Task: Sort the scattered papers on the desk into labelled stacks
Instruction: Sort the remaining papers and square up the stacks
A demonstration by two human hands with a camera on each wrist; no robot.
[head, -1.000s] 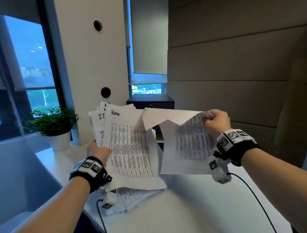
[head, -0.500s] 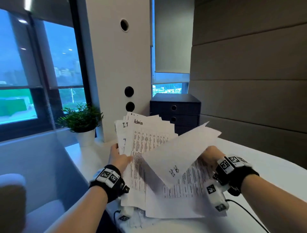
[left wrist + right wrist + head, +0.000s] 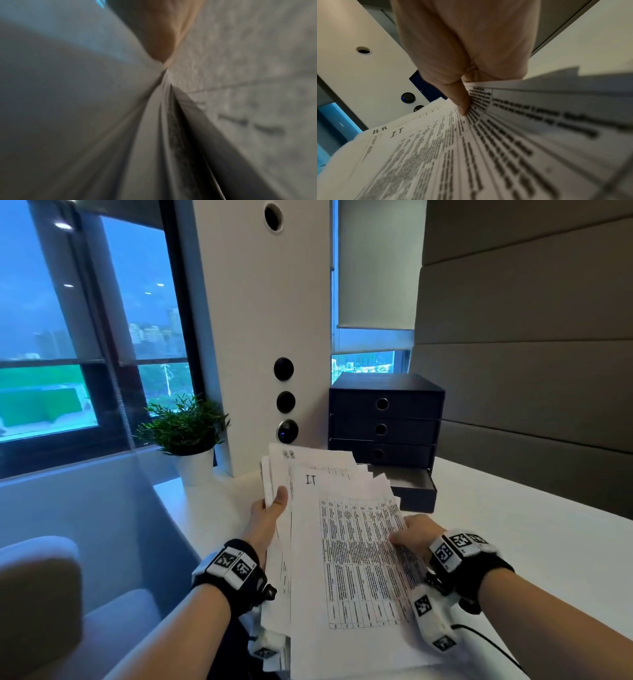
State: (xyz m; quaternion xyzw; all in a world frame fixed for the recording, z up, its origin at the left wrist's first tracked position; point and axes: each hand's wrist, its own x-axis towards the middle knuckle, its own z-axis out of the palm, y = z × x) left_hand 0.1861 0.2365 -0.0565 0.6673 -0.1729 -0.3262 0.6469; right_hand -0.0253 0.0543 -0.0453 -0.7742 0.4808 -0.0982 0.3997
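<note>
A bundle of printed papers (image 3: 346, 559) is held above the white desk (image 3: 531, 559). Its top sheet (image 3: 423, 155) carries a table and the handwritten label "I.T". A sheet marked "H.R" (image 3: 288, 454) peeks out behind it. My left hand (image 3: 269, 515) grips the bundle's left edge with the thumb lying on top. My right hand (image 3: 412, 534) pinches the right edge of the top sheet, and its thumb (image 3: 461, 102) presses on the print. The left wrist view is blurred and shows only the thumb (image 3: 163, 40) and paper edges (image 3: 154, 135).
A dark blue drawer box (image 3: 385, 419) stands at the back of the desk, with its bottom drawer (image 3: 412, 489) pulled out. A potted plant (image 3: 188, 436) sits to the left by the white column (image 3: 260, 320). A grey chair (image 3: 37, 594) is at the lower left. A black cable (image 3: 489, 645) trails from my right wrist.
The loose sheet my right hand held up has come down out of sight. An "I.T" sheet now tops the bundle instead of "Admin". The right hand moved down to the bundle's right edge.
</note>
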